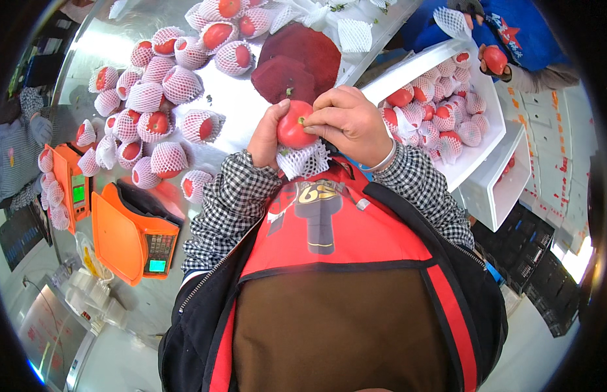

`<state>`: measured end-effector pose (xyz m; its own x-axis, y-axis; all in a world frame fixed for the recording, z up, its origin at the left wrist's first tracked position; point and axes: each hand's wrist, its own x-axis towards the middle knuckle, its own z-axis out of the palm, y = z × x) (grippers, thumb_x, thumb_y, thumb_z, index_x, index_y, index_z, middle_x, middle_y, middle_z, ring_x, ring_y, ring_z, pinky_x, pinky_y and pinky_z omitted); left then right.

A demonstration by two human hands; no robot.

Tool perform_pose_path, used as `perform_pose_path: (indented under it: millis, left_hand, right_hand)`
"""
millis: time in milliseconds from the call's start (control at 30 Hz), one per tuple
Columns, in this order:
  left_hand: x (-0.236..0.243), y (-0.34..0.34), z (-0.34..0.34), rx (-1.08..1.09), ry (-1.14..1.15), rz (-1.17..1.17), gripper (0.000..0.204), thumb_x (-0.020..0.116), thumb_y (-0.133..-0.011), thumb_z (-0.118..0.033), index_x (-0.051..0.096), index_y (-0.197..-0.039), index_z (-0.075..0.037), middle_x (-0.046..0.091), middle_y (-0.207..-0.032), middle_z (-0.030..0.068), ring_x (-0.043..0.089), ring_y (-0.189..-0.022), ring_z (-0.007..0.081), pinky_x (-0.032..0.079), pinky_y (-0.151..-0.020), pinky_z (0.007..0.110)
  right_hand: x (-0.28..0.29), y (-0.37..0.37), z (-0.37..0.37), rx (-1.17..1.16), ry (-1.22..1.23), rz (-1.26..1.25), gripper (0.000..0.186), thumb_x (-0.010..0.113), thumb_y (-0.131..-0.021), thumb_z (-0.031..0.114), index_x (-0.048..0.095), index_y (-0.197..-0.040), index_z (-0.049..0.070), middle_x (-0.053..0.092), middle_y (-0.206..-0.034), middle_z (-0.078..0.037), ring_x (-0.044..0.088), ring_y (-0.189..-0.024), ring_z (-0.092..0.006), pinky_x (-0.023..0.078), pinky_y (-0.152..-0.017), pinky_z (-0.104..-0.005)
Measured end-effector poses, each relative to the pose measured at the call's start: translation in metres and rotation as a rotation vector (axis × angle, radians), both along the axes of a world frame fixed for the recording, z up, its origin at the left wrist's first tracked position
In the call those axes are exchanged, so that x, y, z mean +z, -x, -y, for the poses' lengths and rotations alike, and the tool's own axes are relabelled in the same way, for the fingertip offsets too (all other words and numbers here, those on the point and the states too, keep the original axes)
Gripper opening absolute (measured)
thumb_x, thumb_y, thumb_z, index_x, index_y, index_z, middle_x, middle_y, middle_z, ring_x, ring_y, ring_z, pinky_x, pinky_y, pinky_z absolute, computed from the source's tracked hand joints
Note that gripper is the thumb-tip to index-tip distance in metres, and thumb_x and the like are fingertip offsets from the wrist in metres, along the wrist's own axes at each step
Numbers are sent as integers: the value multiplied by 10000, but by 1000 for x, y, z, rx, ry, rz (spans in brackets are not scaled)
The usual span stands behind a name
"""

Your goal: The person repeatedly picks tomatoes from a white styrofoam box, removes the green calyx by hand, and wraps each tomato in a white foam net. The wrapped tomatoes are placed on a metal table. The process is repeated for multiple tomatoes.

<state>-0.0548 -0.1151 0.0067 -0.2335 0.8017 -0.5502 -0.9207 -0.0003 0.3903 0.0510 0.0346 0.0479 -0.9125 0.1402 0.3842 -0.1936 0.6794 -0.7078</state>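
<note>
Tomato (292,130), red and bare, sits in front of the person's chest, between the two hands. The left hand (267,136) grips it from the left side, thumb lying along the upper edge. The right hand (350,123) comes in from the other side, its thumb and forefinger closed in a pinch on the short green stem (302,121). Just below the fruit, against the lower part of it, is a white foam net (304,163). A pale band (386,157) circles the right wrist, and checked sleeves (235,196) cover both forearms above a red apron (342,242) with black trim.

Just beyond the hands, a dark red cloth (303,52) lies on the shiny table (233,98). Many tomatoes in foam nets (146,98) are spread over the table's left side. Nearer the person on that side stand two orange scales (120,238) with lit green displays.

To the right, a white box (474,157) is filled with tomatoes, most of them netted. Past it, a co-worker in blue holds another red tomato (494,60) in one hand and a foam net (452,23) in the other.
</note>
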Motion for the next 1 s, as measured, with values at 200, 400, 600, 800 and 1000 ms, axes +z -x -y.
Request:
perform_pose_path:
  millis: [200,400,600,800,1000]
  left_hand:
    - [-7,-4,0,-112,-1,-109,416,443,-961,-360,563,-1117,6,662,-1022,148,667,-896,232,547,-836,368]
    - [-12,-1,5,-201,-63,36,426,489,-933,-375,589,-1076,14,677,-923,135,676,-826,229,562,-773,341]
    - [-18,-15,-9,22,-71,114,480,453,-953,-431,542,-1163,-8,640,-1062,152,650,-952,242,540,-838,356]
    - [-18,-16,-17,-43,205,-112,481,440,-956,-444,552,-1140,-14,644,-1037,121,654,-902,219,537,-815,330]
    - [-13,-6,-11,10,21,106,584,371,-972,-532,501,-1214,-17,621,-1087,171,658,-929,270,566,-801,379]
  right_hand:
    - [-5,1,6,-172,-385,-22,93,655,-780,158,589,-809,99,525,-797,-24,554,-760,-216,405,-720,-352]
    - [-18,0,-25,-452,-222,189,184,616,-813,53,627,-997,60,622,-983,-116,614,-837,-313,501,-716,-357]
    - [-9,-11,8,-194,-55,46,298,621,-857,222,631,-1117,76,620,-1047,-136,598,-953,-326,466,-846,-378]
    - [-43,15,6,-247,539,396,257,520,-928,221,641,-1054,33,632,-1030,-165,585,-975,-340,447,-878,-404]
    - [-40,-11,-1,-24,320,93,340,640,-881,226,604,-1160,34,630,-1096,-138,582,-1073,-312,443,-955,-382]
